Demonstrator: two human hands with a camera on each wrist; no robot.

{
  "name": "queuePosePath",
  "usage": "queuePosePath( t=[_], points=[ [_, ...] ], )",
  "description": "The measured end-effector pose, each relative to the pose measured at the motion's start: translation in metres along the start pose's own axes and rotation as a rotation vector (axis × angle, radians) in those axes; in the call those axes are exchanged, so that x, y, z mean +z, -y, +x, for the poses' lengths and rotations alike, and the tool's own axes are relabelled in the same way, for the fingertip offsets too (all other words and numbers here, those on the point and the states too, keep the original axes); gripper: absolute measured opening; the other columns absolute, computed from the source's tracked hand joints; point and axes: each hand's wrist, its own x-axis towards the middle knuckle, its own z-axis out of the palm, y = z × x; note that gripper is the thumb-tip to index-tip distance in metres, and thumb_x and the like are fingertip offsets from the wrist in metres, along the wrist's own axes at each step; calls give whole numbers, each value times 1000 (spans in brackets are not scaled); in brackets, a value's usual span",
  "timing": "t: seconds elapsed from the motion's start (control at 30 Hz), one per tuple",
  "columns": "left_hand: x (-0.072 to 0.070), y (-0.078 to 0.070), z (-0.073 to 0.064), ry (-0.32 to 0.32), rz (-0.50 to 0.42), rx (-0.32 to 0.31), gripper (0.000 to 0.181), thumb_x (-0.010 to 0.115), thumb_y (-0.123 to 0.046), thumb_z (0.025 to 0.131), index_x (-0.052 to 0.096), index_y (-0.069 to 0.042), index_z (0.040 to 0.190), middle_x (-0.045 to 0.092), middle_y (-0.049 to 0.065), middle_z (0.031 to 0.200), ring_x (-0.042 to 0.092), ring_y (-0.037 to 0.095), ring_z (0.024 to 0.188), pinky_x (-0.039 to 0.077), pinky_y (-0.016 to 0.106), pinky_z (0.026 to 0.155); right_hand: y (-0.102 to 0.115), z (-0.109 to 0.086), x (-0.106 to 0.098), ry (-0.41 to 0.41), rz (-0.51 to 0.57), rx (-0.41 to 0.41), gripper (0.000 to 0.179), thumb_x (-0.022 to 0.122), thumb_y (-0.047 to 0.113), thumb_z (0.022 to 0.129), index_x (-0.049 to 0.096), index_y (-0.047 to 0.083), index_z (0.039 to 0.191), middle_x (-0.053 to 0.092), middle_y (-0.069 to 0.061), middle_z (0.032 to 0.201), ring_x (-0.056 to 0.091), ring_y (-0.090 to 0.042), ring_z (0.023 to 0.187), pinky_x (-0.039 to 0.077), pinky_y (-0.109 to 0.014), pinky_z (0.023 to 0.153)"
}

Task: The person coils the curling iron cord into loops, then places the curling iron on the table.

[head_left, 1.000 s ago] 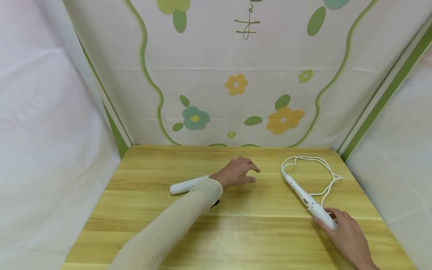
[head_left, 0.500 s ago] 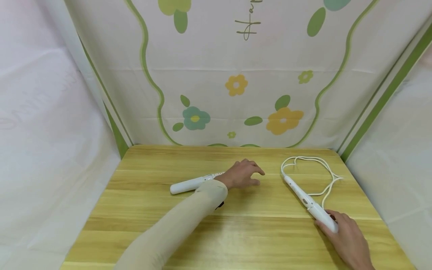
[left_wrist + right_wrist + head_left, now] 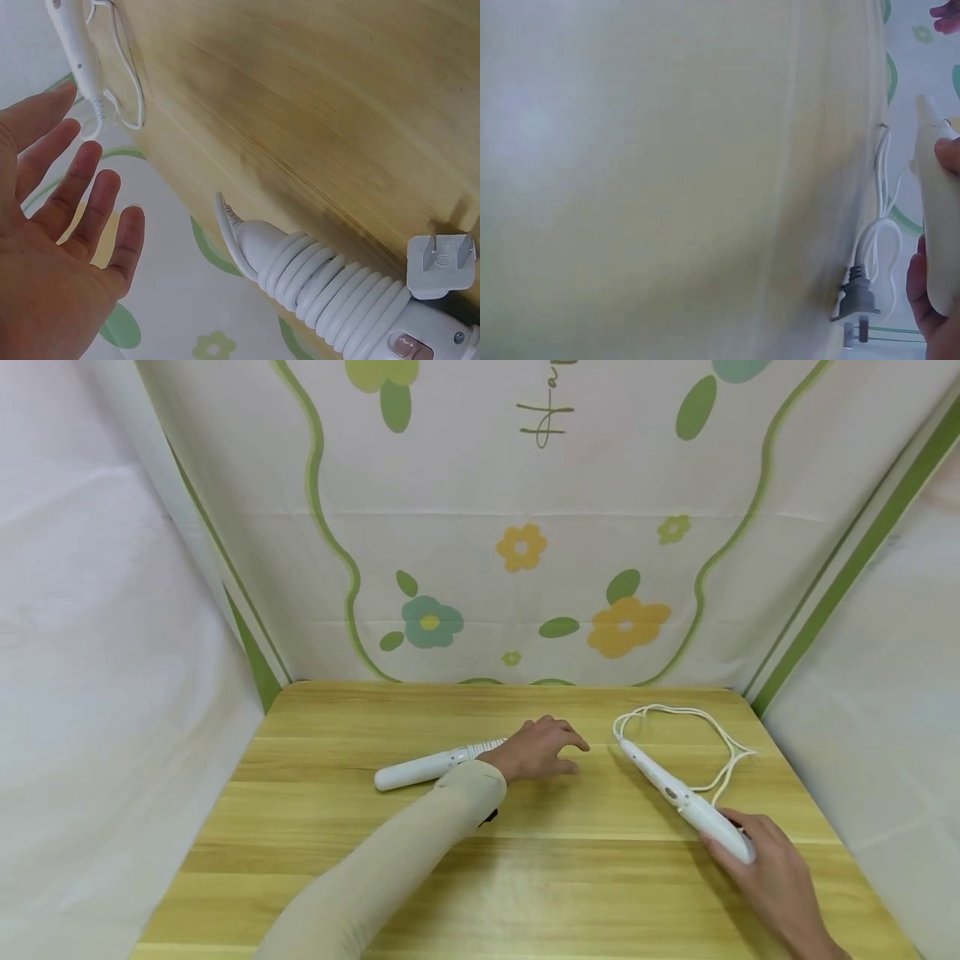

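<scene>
My right hand (image 3: 780, 881) grips a white hair-styling iron (image 3: 712, 822) by its wide end, at the right of the table in the head view. Its narrow end points away, with a white cord (image 3: 720, 722) running from it. In the right wrist view, thumb and fingers (image 3: 919, 281) wrap this iron's body. My left hand (image 3: 536, 753) hovers near the table's middle, palm bare and fingers spread in the left wrist view. A second white styling iron (image 3: 412, 772) lies beneath the left forearm; its handle (image 3: 326, 289) is wound with its own cord.
A white two-pin plug (image 3: 441, 264) sits beside the wound handle. Another plug (image 3: 857, 300), grey, lies by the loose cord. The wooden table (image 3: 570, 877) ends at a flowered cloth (image 3: 480, 568) behind, with white cloth at both sides.
My right hand has shifted the iron it grips slightly, its narrow end moving left and away. The left hand has moved a little right, uncovering more of the second iron.
</scene>
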Motion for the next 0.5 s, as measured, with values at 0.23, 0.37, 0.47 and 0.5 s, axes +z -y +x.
queuePosePath(
  t=[0.23, 0.37, 0.47, 0.5],
  points=[
    [-4, 2, -2, -18, -19, 9, 41, 73, -33, 107, 69, -28, 147, 61, -2, 157, 49, 25, 151, 35, 61, 128, 6, 17, -1, -41, 31, -154, 58, 99, 8, 66, 79, 7, 121, 74, -7, 102, 49, 13, 95, 41, -19, 72],
    [-7, 6, -4, -47, -27, 26, 39, 72, -29, 108, 70, -28, 146, 61, -2, 156, 52, 24, 149, 39, 57, 126, 11, 24, 2, -33, 39, -209, 60, 99, 8, 64, 80, 9, 120, 75, -5, 103, 52, 10, 98, 44, -21, 75],
    [-11, 9, -5, -63, -35, 52, 37, 72, -24, 108, 71, -24, 145, 63, -2, 154, 54, 23, 147, 43, 48, 124, 15, 30, 4, -23, 54, -257, 60, 99, 9, 62, 80, 9, 120, 75, -4, 105, 54, 7, 100, 46, -22, 79],
    [-12, 11, -6, -66, -39, 61, 37, 72, -22, 108, 71, -22, 145, 63, -1, 153, 55, 22, 146, 45, 44, 123, 16, 32, 5, -24, 60, -281, 61, 99, 9, 62, 80, 9, 119, 74, -4, 105, 55, 4, 99, 46, -22, 80]
  ],
)
